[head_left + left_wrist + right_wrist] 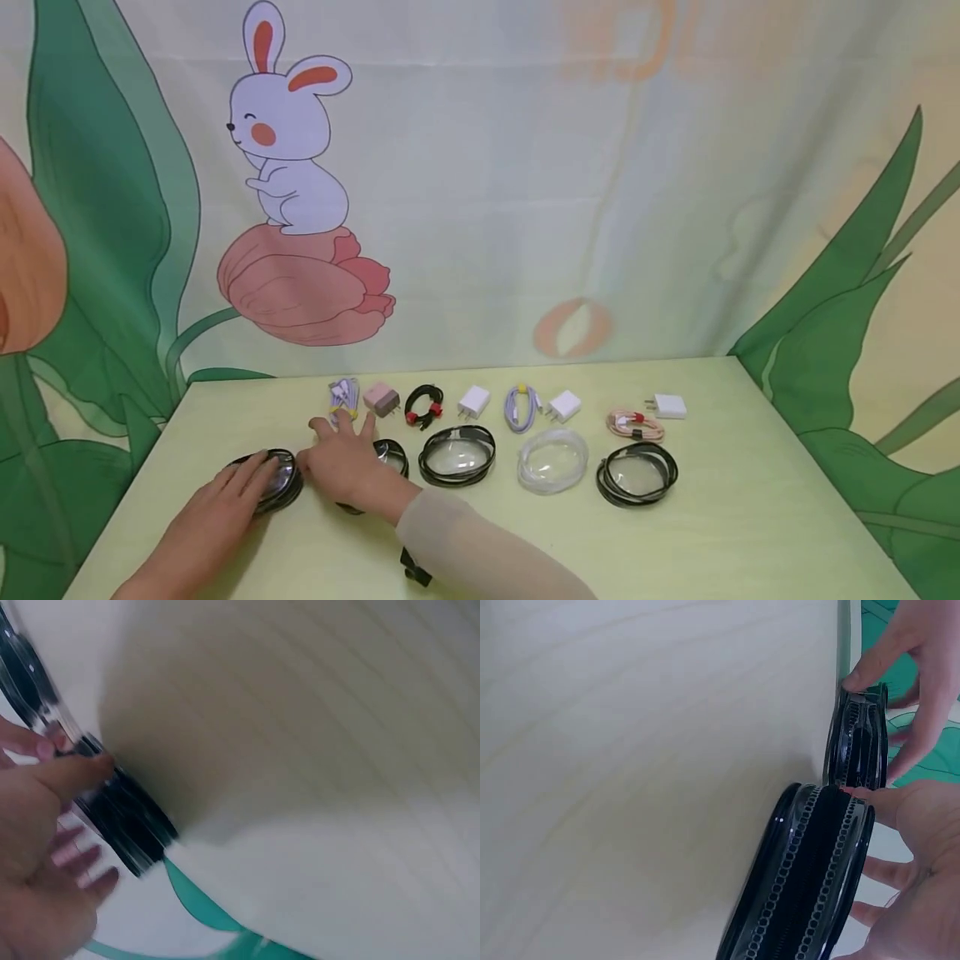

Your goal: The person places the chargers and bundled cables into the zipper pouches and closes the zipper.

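Right wrist view: left hand [934, 664], grip around black-edged case [855, 739], right hand [922, 877] alongside, grip unclear.

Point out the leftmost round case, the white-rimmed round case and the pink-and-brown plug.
Leftmost round case [286, 477]: head view, uncovered part of its top.
White-rimmed round case [554, 460]: head view, its clear top.
Pink-and-brown plug [380, 394]: head view, its pink part.

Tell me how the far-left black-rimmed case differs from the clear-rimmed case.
The black-rimmed case is edged in black; the clear-rimmed case has a pale, see-through edge.
The black-rimmed case is held and partly covered by the left hand; the clear-rimmed case lies untouched and uncovered.
Both are round with see-through tops.
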`<act>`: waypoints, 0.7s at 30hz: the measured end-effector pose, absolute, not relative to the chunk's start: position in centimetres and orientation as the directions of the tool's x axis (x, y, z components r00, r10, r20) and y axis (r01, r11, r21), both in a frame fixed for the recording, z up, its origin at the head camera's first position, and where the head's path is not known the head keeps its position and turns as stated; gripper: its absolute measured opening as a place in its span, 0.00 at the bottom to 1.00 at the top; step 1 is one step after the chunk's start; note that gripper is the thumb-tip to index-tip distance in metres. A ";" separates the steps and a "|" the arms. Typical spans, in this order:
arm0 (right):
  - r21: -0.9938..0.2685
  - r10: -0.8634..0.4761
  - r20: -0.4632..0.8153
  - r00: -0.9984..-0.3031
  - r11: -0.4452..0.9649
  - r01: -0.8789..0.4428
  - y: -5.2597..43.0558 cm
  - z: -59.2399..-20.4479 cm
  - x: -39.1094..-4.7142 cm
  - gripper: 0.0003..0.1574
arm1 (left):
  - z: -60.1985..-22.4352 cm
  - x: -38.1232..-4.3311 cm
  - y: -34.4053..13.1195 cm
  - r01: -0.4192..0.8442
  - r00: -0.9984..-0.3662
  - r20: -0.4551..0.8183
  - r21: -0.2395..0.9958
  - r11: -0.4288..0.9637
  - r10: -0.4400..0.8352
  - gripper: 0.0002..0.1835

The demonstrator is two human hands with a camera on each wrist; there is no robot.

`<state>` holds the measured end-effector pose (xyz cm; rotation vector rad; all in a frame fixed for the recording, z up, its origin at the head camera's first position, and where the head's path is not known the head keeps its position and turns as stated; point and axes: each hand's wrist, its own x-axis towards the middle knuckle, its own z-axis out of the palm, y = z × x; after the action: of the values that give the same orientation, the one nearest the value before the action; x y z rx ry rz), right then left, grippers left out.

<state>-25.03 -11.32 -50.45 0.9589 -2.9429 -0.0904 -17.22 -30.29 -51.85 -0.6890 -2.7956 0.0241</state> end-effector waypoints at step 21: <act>-0.053 -0.557 0.074 -0.827 0.826 -0.561 -12.4 -50.8 -22.0 0.09 | -51.6 -17.8 -31.1 0.476 -0.872 0.120 -0.019 0.879 0.475 0.31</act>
<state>-21.98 -12.43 -50.80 0.9037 -2.9486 0.1121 -17.77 -31.10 -51.59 -0.7432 -2.9269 -0.0164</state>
